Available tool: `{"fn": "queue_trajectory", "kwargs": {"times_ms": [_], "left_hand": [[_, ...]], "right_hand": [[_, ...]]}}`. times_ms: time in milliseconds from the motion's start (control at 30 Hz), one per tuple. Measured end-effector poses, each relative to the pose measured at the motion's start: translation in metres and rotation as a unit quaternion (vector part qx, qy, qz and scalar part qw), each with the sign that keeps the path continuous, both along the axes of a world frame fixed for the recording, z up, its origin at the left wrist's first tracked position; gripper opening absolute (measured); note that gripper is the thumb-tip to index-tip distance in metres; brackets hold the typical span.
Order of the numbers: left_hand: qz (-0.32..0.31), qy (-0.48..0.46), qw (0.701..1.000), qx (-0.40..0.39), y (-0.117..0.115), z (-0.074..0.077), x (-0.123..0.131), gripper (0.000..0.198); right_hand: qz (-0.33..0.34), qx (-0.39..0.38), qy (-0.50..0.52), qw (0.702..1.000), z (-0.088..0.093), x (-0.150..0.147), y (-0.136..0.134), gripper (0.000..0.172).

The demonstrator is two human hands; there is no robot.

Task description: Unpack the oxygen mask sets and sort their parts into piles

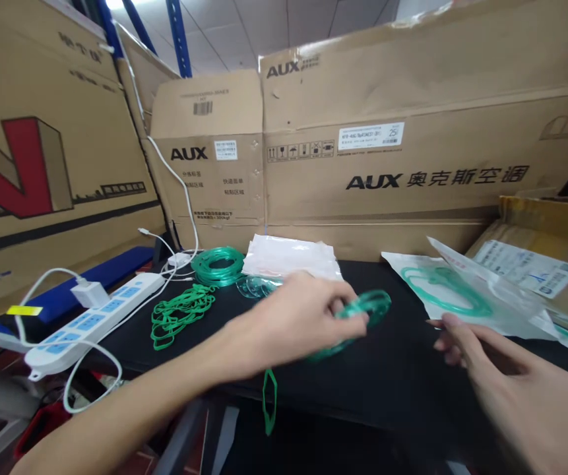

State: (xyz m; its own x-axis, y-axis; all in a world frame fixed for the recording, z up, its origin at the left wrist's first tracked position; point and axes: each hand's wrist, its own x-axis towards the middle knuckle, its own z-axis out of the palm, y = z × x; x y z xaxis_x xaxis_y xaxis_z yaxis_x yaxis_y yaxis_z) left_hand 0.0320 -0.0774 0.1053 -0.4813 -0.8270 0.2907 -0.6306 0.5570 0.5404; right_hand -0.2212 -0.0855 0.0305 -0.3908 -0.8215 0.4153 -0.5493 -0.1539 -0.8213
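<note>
My left hand [308,313] is closed around a coil of clear green tubing [375,307], held above the black tabletop and blurred by motion. Below that hand hangs a green rubber band [270,402]; what it hangs from is hidden. My right hand [491,363] has thumb and fingers pinched together beside a white-backed pouch [412,280]. Whatever lies between those fingertips is too small to make out. Inside the pouch is a loop of green tubing [466,307], under a partly lifted clear sheet.
A pile of green rubber bands [182,313] and a stack of green tubing coils [217,266] lie to the left. White packets [291,256] sit behind my left hand. A white power strip [95,323] with cables runs along the left edge. Cardboard boxes [412,152] wall the back.
</note>
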Motion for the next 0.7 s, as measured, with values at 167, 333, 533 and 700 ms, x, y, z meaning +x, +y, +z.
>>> {"fn": "queue_trajectory", "kwargs": {"times_ms": [167,333,533,700], "left_hand": [[0.125,0.069,0.99,-0.017,-0.03,0.045,0.073,0.036],[0.309,-0.041,0.932,-0.187,-0.057,0.062,0.152,0.035],[0.294,-0.216,0.91,-0.199,-0.085,0.003,0.212,0.043],[0.221,-0.264,0.933,-0.104,-0.098,-0.066,0.223,0.052]], "right_hand": [[0.031,-0.06,0.043,0.997,0.004,0.016,-0.002,0.047],[0.06,-0.07,0.063,0.994,0.0,0.028,-0.003,0.053],[0.111,-0.002,0.023,0.994,-0.014,0.019,-0.009,0.047],[0.135,0.071,0.022,0.988,-0.015,0.021,-0.01,0.046]]}}
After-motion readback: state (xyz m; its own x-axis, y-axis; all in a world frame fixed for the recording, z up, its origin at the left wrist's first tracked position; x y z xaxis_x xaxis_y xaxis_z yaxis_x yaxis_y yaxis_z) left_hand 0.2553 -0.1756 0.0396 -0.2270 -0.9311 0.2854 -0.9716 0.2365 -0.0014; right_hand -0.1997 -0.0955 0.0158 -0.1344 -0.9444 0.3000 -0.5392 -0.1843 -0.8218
